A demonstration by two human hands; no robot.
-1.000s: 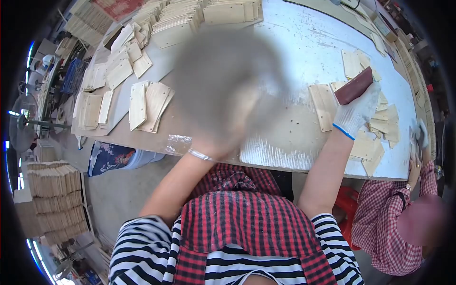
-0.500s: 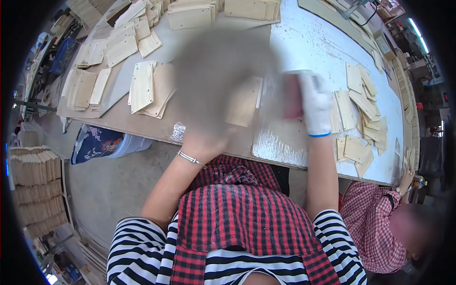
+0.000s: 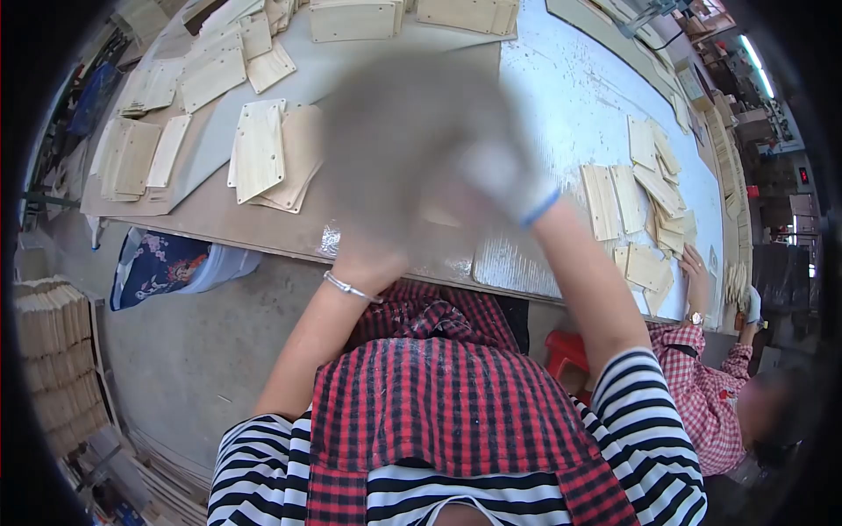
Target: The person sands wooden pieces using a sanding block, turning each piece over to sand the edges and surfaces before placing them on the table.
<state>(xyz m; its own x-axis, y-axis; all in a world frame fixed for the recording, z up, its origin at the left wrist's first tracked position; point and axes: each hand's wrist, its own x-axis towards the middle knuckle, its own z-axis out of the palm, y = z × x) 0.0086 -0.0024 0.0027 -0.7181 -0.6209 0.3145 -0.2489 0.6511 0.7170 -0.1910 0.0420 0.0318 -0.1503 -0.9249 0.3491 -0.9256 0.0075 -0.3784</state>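
Observation:
A grey blur covers the middle of the view and hides much of both hands. My left hand (image 3: 373, 257), bare with a bracelet at the wrist, reaches into it from below; its fingers are hidden. My right hand (image 3: 495, 180), in a white glove with a blue cuff, lies at the blur's right side, its fingers smeared out. What it holds, if anything, cannot be made out. Between the hands a pale patch of wood (image 3: 436, 214) shows faintly. Left of the blur, thin wooden panels (image 3: 259, 153) with small corner holes lie overlapped on the table.
More panels are stacked at the table's far side (image 3: 353, 22) and far left (image 3: 210, 79). A loose pile (image 3: 653, 188) lies on the right. Beyond it another person's hand (image 3: 693, 263) rests at the table edge. A red stool (image 3: 568, 352) stands below.
My gloved right hand has moved left into the blur from the right; the dark red block it held is now out of sight. Another person's hand has come to the right-hand panel pile.

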